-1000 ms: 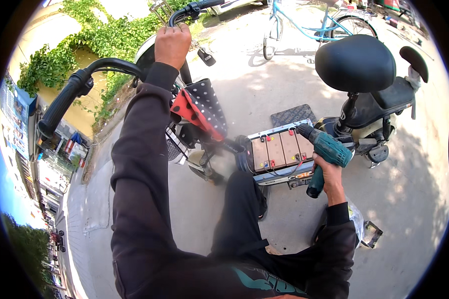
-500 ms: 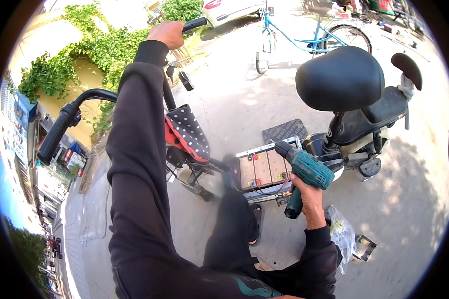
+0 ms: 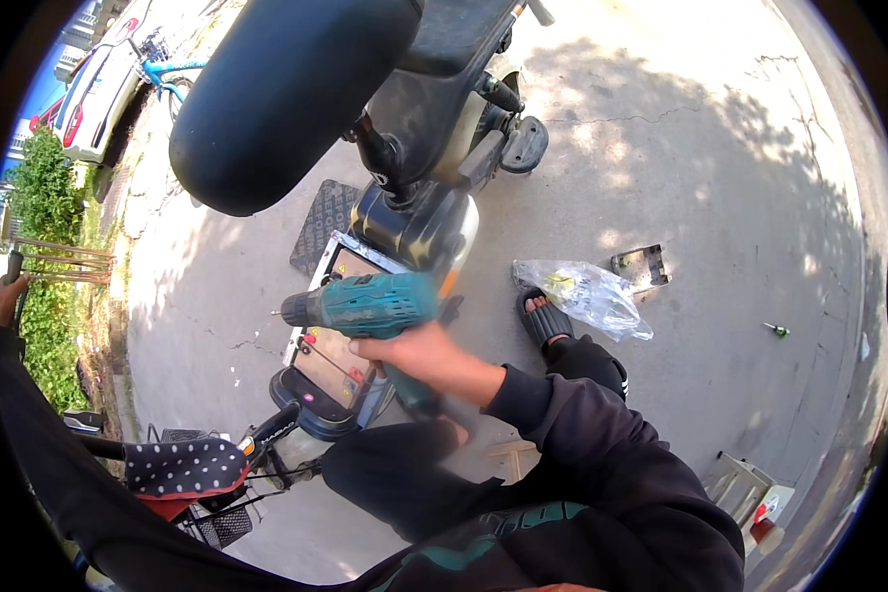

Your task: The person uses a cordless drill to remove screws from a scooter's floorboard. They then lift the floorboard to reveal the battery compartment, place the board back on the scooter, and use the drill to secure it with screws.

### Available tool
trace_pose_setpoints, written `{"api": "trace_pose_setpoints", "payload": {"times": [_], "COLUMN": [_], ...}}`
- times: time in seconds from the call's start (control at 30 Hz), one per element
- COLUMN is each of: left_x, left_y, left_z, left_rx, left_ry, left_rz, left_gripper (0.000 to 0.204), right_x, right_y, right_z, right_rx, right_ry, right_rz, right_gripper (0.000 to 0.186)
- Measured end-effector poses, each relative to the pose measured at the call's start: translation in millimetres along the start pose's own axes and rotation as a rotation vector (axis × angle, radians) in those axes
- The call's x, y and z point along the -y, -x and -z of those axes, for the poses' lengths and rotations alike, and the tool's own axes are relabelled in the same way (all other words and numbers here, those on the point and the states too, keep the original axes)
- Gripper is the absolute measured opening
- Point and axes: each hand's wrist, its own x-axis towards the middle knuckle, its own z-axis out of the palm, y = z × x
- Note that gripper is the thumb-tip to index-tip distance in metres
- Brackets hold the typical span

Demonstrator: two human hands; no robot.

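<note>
Right hand (image 3: 419, 360) grasping the drill (image 3: 365, 301) by its handle, fingers wrapped round; casing ribbed teal plastic, chuck black and cylindrical, thin bit pointing left. Hand and drill back slightly blurred. In view, drill lies across the open battery bay (image 3: 294, 345), an oblong metal-edged box; whether they touch, cannot tell. Inside: flat tan battery blocks (image 3: 324, 371) with small red terminal caps.

Left hand (image 3: 8, 299) at far left edge, small in view, closed round the dark, tubular handlebar grip (image 3: 14, 264).

Saddle (image 3: 286, 99): smooth, black, rounded, looming large above the bay. Beside the bay, 1 black mat (image 3: 324, 225), surface embossed. Lower left, a fabric pouch (image 3: 183, 467), black with white dots, red edging.

On pale, cracked pavement (image 3: 701, 217): crumpled clear plastic bag (image 3: 602, 304) just beside 1 ribbed black sandal (image 3: 545, 321); angular bracket (image 3: 643, 266) near the bag; slim green-handled tool (image 3: 777, 330) well apart.
</note>
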Motion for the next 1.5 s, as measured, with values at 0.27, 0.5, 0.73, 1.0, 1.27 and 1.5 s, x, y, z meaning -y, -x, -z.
{"api": "trace_pose_setpoints", "payload": {"times": [0.27, 0.5, 0.73, 1.0, 1.27, 1.5], "left_x": [-71.7, -206.9, -195.3, -95.8, -64.0, -25.4], "left_y": [55.7, 135.2, 124.6, 46.0, 11.3, 8.9], "left_z": [52.1, 83.5, 75.6, 29.9, 23.7, 28.9], "left_rx": [0.207, 0.375, 0.232, 0.032, -0.027, -0.353], "left_ry": [0.41, 0.609, 0.342, 0.34, 0.248, -0.124], "left_rz": [0.212, 0.376, 0.141, -0.112, -0.202, -0.236], "left_gripper": [0.031, 0.032, 0.04, 0.047, 0.062, 0.052], "right_x": [-18.7, -18.3, -12.2, -14.7, -5.6, -16.5], "right_y": [-16.6, -19.6, -9.0, -3.4, 1.1, -3.5], "right_z": [-3.6, -3.7, -5.0, -4.5, -9.0, -21.1], "right_rx": [-0.101, -0.062, -0.064, -0.079, -0.044, -0.017], "right_ry": [0.102, 0.097, 0.092, 0.15, 0.028, -0.007], "right_rz": [0.163, 0.107, 0.086, 0.124, 0.109, 0.109], "right_gripper": [0.03, 0.03, 0.032, 0.034, 0.027, 0.025]}}
